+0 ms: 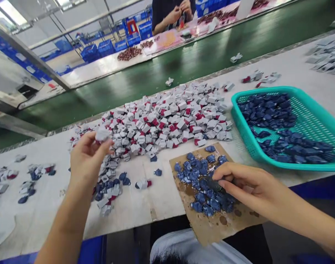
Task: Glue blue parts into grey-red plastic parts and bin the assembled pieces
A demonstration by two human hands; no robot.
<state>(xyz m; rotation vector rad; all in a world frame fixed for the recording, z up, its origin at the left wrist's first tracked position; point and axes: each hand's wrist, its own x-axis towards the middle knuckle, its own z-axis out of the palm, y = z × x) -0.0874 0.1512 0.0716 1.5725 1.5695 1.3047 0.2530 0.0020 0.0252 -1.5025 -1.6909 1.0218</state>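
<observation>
My left hand [89, 157] is raised at the left edge of a large heap and pinches a small light grey plastic part [102, 135] between thumb and fingers. The heap of light grey and dark red parts [167, 119] lies behind it on the table. My right hand [241, 181] is closed, thumb and forefinger together, at small blue plastic pieces [195, 170] scattered on a piece of cardboard [206, 236]. What its fingertips hold is too blurred and dark to make out. The cardboard has dark wet spots and overhangs the table's front edge.
A teal basket [290, 165] with more dark blue pieces stands on the right. Grey parts with blue pieces [108, 190] lie left of the cardboard. Behind the heap runs a green conveyor belt [115, 88]. Across it, a person's hands [180, 13] work at another table.
</observation>
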